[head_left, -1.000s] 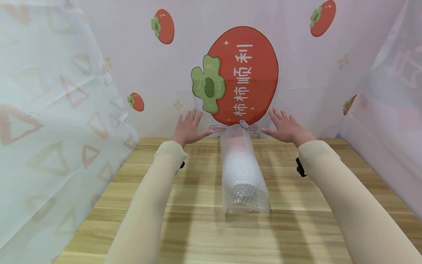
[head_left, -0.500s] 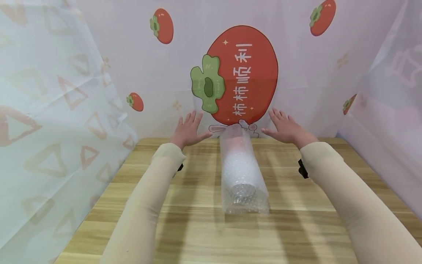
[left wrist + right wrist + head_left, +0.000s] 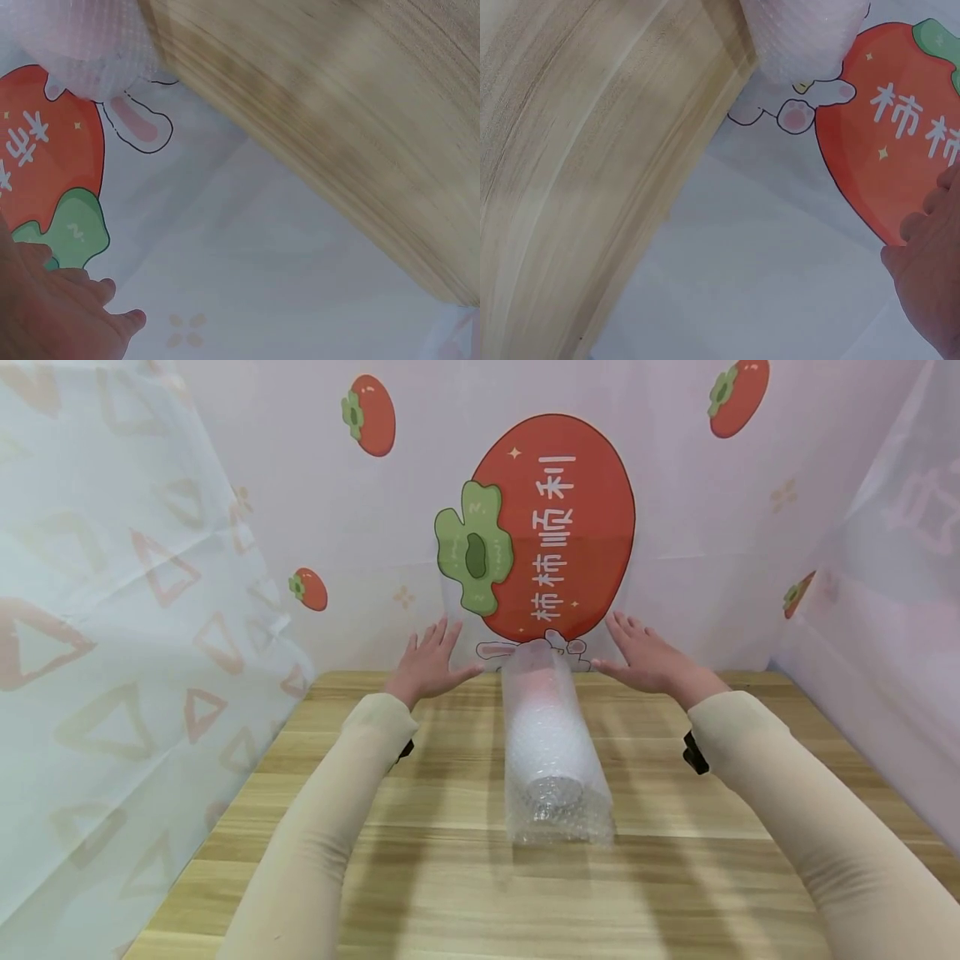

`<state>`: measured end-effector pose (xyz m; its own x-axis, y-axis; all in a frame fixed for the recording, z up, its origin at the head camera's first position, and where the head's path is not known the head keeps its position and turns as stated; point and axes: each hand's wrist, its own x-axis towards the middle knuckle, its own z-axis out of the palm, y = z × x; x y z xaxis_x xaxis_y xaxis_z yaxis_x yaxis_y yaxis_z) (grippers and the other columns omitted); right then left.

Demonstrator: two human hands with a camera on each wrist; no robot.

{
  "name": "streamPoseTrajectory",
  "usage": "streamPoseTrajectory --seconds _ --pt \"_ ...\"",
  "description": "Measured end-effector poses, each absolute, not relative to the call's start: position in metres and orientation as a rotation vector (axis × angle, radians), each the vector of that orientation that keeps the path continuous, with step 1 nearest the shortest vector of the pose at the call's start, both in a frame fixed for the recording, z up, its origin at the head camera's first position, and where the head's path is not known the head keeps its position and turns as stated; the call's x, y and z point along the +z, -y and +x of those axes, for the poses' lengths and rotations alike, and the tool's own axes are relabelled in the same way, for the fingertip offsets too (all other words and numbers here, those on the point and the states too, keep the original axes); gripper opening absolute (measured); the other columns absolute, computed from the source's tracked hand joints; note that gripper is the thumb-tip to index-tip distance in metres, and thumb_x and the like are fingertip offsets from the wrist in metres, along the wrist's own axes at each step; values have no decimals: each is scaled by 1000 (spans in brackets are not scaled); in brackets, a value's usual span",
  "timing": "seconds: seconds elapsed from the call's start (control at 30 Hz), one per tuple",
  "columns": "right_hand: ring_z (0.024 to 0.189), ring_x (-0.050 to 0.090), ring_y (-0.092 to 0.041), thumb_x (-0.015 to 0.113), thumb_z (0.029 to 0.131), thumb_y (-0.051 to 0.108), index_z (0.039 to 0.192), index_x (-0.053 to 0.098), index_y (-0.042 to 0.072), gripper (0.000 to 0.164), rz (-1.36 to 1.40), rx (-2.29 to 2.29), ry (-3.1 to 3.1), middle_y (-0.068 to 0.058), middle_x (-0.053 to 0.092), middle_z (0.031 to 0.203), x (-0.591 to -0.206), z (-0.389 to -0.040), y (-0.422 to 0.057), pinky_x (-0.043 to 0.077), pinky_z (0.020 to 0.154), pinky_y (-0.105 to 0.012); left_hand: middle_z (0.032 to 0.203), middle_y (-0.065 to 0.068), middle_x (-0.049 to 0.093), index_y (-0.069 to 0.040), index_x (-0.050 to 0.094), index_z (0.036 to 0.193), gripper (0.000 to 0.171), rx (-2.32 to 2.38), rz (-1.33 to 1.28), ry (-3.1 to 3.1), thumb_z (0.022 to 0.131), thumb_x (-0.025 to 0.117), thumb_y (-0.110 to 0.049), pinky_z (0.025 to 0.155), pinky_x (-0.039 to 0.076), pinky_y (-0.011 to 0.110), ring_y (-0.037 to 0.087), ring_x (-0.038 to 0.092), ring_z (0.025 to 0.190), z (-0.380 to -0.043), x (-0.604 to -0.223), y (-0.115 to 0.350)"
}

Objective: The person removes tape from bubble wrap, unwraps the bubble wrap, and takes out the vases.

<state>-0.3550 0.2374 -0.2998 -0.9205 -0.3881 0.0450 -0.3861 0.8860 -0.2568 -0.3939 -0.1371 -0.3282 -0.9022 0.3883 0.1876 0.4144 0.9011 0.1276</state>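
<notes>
A long bundle in clear bubble wrap [image 3: 551,743] lies on the wooden table, one end toward me and the other near the back edge. Something white, with a pinkish part at the far end, shows through the wrap; its kind cannot be made out. To the bundle's left, my left hand [image 3: 429,664] is held up with fingers spread, touching nothing. My right hand [image 3: 648,660] mirrors it on the right side, fingers extended and apart from the wrap. Both wrist views show the bundle's far end, the bubble wrap [image 3: 90,45] on the left and the wrap [image 3: 806,37] on the right.
The wooden table [image 3: 442,893] ends at a back edge just past the hands. Behind it hangs a pale cloth backdrop [image 3: 360,527] printed with red persimmons. Pale curtains, the left curtain [image 3: 135,693] and the right curtain [image 3: 885,635], flank the table.
Both forearms shift slightly outward at the sleeves, and the elbows bend a little more. The right hand tilts slightly more sideways. The wrapped bundle stays in place.
</notes>
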Motion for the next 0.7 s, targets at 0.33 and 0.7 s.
streamPoseTrajectory --seconds 0.33,0.7 --pt "146 -1 -36 44 93 65 154 0 1 100 -645 -420 -3047 -21 0 160 -306 -346 -236 5 114 -53 161 15 4 -14 11 157 98 -303 -636 2889 87 41 -75 113 8 56 30 6 146 -386 -332 133" --pt "145 2 -40 45 94 62 153 4 -4 98 -711 -490 -3056 -25 2 159 -319 -331 -238 10 113 -56 161 16 5 -11 12 157 97 -412 -710 2878 88 48 -70 113 12 55 28 8 146 -375 -345 128"
